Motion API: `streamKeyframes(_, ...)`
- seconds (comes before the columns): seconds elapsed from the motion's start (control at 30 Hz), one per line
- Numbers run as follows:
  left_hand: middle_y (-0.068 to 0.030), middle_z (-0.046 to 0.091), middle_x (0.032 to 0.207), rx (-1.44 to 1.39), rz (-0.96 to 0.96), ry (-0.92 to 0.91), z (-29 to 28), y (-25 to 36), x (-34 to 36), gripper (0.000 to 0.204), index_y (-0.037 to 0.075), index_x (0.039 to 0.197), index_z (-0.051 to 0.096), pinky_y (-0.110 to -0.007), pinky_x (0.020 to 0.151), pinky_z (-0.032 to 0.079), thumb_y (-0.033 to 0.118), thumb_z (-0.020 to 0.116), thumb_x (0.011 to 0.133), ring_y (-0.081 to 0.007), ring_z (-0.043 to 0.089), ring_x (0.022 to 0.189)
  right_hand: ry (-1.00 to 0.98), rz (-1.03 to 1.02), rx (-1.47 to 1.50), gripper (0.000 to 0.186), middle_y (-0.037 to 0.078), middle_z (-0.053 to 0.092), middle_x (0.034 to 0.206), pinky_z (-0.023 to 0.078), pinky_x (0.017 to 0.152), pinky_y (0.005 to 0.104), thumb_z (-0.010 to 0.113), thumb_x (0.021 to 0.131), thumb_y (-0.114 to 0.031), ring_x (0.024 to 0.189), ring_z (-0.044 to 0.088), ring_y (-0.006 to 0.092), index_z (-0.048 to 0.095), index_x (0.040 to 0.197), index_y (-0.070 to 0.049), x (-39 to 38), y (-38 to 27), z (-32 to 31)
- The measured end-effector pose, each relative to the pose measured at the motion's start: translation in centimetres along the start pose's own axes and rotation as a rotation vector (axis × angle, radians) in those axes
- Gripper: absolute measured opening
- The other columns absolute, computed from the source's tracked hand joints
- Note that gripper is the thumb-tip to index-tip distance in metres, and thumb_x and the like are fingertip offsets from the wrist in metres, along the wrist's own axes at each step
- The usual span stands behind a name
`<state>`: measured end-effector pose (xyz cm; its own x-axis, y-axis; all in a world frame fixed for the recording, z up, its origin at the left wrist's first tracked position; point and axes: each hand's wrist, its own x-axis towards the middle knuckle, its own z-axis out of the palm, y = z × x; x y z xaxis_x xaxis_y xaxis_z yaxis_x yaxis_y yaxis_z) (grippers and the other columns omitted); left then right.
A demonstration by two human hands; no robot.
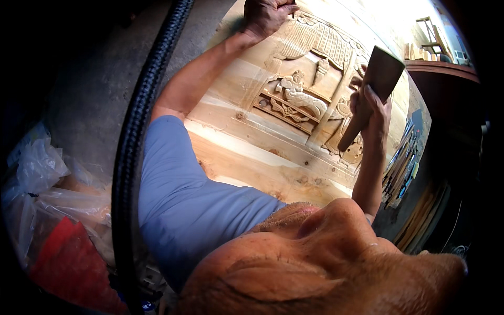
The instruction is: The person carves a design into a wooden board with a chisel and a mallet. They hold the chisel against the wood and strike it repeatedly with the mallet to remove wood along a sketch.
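the left hand [266, 19] is near the panel's [251, 116] left edge, toward its far end, fingers curled together and clamped on a thin dark rod [294, 11]; only a short end of it shows. the right hand [374, 107] is near the panel's right edge, fingers wrapped round a wooden mallet [386, 71], whose wide head tilts up and whose narrow end points down toward the near edge. the panel lies under both hands, its relief showing a reclining figure [304, 97], a canopy [333, 46] and a slanting post [336, 100]; a plain strip runs along its near edge. beyond its right edge lie many slim tools [403, 165]. a clear bag [42, 168] and something red [73, 265] sit well off its left edge.
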<state>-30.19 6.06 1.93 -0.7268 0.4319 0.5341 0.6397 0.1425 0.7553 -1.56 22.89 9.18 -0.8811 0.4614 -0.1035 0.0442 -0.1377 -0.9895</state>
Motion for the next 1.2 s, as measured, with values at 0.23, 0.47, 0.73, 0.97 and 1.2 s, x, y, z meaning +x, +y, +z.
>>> streamKeyframes(0.23, -0.0099, 0.077, 0.081, 0.084, 0.13, 0.109, 0.9, -1.3, -0.3, 0.018, 0.008, 0.095, 0.08, -0.037, 0.065, 0.057, 0.021, 0.081, 0.084, -0.0259, 0.074, 0.07, 0.118, -0.124, -0.489, 0.032, 0.008, 0.076, 0.09, 0.053, 0.071, 0.0304, 0.082, 0.085, -0.021, 0.078, 0.068, 0.0141, 0.075, 0.11, -0.001, 5.2, -2.6, 1.1)
streamKeyframes(0.47, -0.0098, 0.078, 0.087, 0.213, 0.333, 0.138, 1.2, -2.8, -0.5, 0.022, 0.009, 0.097, 0.08, -0.037, 0.066, 0.059, 0.025, 0.083, 0.083, -0.0259, 0.074, 0.073, 0.198, -0.569, -1.037, 0.038, 0.007, 0.077, 0.089, 0.055, 0.074, 0.0353, 0.081, 0.085, -0.031, 0.08, 0.073, 0.018, 0.071, 0.116, -0.012, 8.6, -2.9, 2.2)
streamKeyframes(0.73, -0.0115, 0.078, 0.086, -0.025, 0.031, 0.023, 0.7, -0.8, -0.7, 0.022, 0.006, 0.101, 0.08, -0.033, 0.065, 0.059, 0.021, 0.08, 0.086, -0.0228, 0.076, 0.071, 0.312, -0.522, -1.324, 0.062, 0.024, 0.075, 0.103, 0.059, 0.086, 0.0457, 0.074, 0.081, -0.023, 0.097, 0.074, 0.0392, 0.06, 0.14, -0.012, 11.3, -2.7, 5.4)
streamKeyframes(0.97, -0.0122, 0.076, 0.08, 0.056, 0.044, 0.049, 0.2, 0.3, -0.7, 0.017, 0.006, 0.094, 0.08, -0.037, 0.061, 0.057, 0.021, 0.08, 0.085, -0.0228, 0.075, 0.068, 0.292, -0.483, -1.467, 0.064, 0.019, 0.074, 0.112, 0.053, 0.096, 0.0507, 0.066, 0.083, -0.022, 0.1, 0.072, 0.0384, 0.056, 0.146, -0.017, 12.8, -2.8, 7.9)
streamKeyframes(1.2, -0.0098, 0.072, 0.07, 0.195, 0.123, 0.096, 0.1, 0.5, -0.5, 0.015, 0.01, 0.082, 0.076, -0.042, 0.058, 0.054, 0.024, 0.077, 0.088, -0.0268, 0.072, 0.062, 0.22, -0.784, -1.599, 0.059, 0.016, 0.069, 0.128, 0.05, 0.095, 0.0516, 0.064, 0.087, -0.015, 0.11, 0.068, 0.0344, 0.057, 0.145, -0.017, 13.6, -1.8, 8.6)
